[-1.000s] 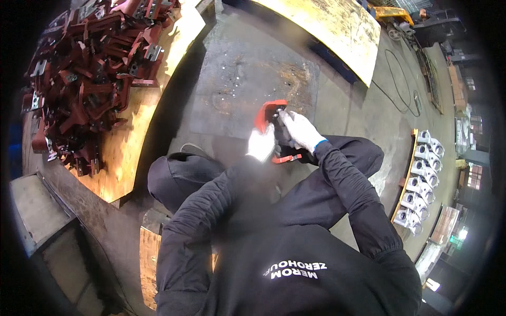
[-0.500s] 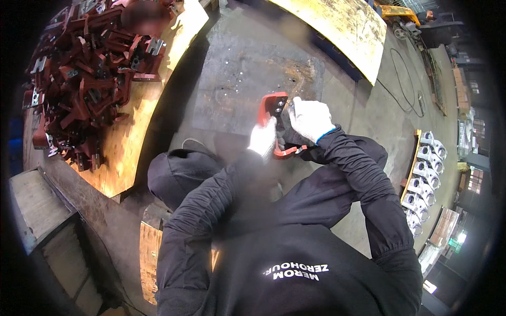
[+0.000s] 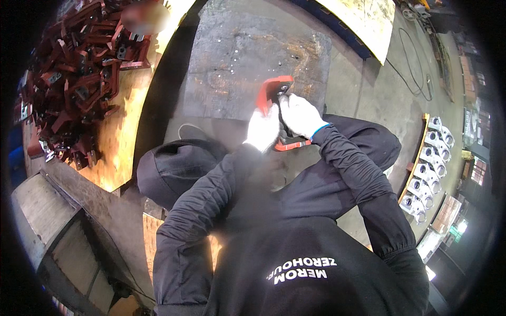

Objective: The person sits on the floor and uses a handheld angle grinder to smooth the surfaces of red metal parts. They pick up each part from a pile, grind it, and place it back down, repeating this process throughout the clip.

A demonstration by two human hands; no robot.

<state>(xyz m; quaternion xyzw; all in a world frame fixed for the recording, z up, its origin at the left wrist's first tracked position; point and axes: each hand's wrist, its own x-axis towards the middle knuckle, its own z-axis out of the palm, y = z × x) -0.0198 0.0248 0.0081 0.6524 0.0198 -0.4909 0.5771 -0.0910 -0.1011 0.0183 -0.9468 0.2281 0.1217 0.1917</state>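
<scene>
A red metal bracket (image 3: pixel 273 87) with bent ends is held up between my knees, above the near edge of a dark, scuffed board (image 3: pixel 237 58). My left hand (image 3: pixel 263 128), in a white glove, grips its left side. My right hand (image 3: pixel 301 116), in a white glove with a blue cuff edge, is closed at the bracket's inner face, close to a small metal fastener near the upper end. Its fingertips are pressed together there; what they hold, if anything, is too hidden to make out. The bracket's lower end shows below both hands.
At left, a heap of dark red brackets (image 3: pixel 84 79) lies on a plywood top (image 3: pixel 126 126). Another plywood-topped surface (image 3: pixel 363 26) stands at the far right. Several silver castings (image 3: pixel 429 163) line a wooden pallet on the right. A cable (image 3: pixel 416 73) loops over the floor.
My right hand has come down and left from beside the bracket onto its inner face. The bracket has turned slightly in my left hand. The whole view has shifted a little.
</scene>
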